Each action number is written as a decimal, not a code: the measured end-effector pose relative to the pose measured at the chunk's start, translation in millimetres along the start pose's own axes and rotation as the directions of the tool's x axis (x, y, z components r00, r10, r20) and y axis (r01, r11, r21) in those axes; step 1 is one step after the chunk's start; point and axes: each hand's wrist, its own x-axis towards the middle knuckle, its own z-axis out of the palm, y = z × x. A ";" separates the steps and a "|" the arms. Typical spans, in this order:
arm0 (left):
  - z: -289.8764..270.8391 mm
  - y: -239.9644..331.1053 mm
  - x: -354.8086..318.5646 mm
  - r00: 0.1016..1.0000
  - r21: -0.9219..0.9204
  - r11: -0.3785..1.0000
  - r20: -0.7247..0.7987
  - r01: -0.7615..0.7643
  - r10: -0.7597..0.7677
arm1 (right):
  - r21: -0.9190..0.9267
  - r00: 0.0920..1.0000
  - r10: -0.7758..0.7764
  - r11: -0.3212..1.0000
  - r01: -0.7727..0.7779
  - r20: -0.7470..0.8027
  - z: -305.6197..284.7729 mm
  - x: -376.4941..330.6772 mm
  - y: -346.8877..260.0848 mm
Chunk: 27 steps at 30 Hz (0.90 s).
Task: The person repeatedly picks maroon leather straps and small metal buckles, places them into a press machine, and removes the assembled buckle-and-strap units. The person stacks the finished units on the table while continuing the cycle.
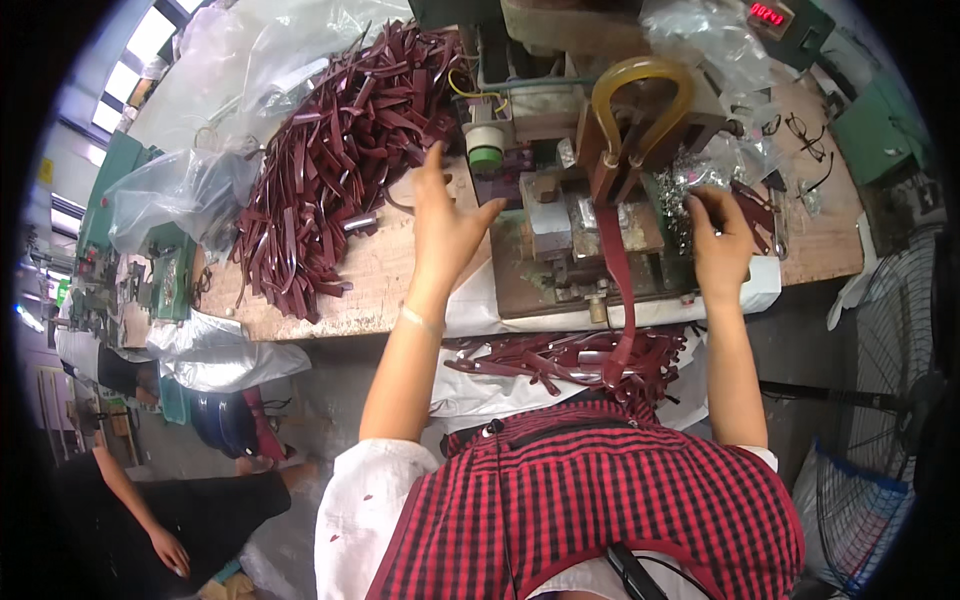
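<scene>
My left hand (445, 232) is raised with its thumb and fingers apart, holding nothing. It is between a large heap of maroon straps (340, 150) and the green push button (486, 158) of a bench press (560, 225). One maroon strap (617, 262) lies under the press head and hangs over the front edge toward my lap. On the press's right side, my right hand (724, 245) has its thumb and fingers bent together at a pile of small shiny metal pieces (676, 205). Whatever is between those fingertips is too small to make out.
More maroon straps (560, 362) lie on white material over my lap. A yellowish tube (645, 68) loops above the press. Eyeglasses (806, 137) rest at the bench's right, and a large fan (885, 370) stands beside it. Another person's hand (170, 552) shows at lower left.
</scene>
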 end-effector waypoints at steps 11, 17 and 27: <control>-58.8 -27.0 67.4 0.925 0.805 0.545 -0.013 0.235 -0.380 | 0.115 0.997 0.078 0.990 -0.080 0.020 -1.2 3.1 5.7; -47.4 -88.3 39.0 0.836 0.755 0.619 0.183 0.217 -0.517 | 0.102 0.985 0.161 0.981 -0.167 0.063 -14.4 -16.5 -24.7; -49.0 -68.9 0.8 0.925 0.855 0.468 0.338 -0.223 -0.175 | 0.436 0.972 0.101 0.880 -0.187 0.211 40.7 -9.7 -99.0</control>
